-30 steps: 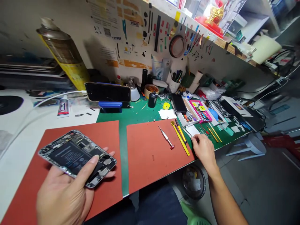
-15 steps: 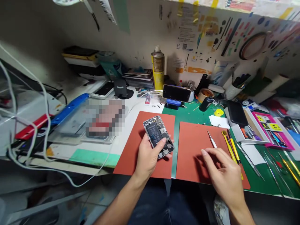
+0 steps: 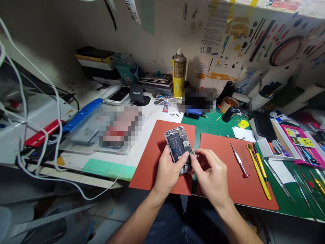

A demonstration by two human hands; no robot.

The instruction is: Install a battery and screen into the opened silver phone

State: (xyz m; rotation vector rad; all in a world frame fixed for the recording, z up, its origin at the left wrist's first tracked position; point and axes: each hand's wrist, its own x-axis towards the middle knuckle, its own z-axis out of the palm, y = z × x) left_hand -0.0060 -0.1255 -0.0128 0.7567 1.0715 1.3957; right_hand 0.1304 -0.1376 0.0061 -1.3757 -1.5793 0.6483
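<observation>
An opened smartphone [image 3: 175,144] with its black battery and circuit board bare is held tilted above the left red-brown mat [image 3: 149,159]. My left hand [image 3: 169,169] grips it from below left, thumb across the lower part of the board. At the phone's lower right edge my right hand [image 3: 210,169] is closed, thumb and index finger pressed on the phone; any small part between these fingertips is hidden. On the right mat [image 3: 215,144], to the right of that hand, lie a screwdriver [image 3: 238,159], a yellow brush [image 3: 257,173] and a slim yellow-and-black tool [image 3: 261,162].
Tweezers [image 3: 278,179] and other thin metal tools lie at the right. Behind them are a white box [image 3: 291,154] and a pink box [image 3: 309,161]. A spray can [image 3: 179,74] stands at the back. White cables [image 3: 48,135] loop over the left side beside clear trays [image 3: 76,145].
My right hand has moved left from the right mat to the phone's lower right edge, uncovering the screwdriver. My left hand still holds the phone. The view has shifted slightly.
</observation>
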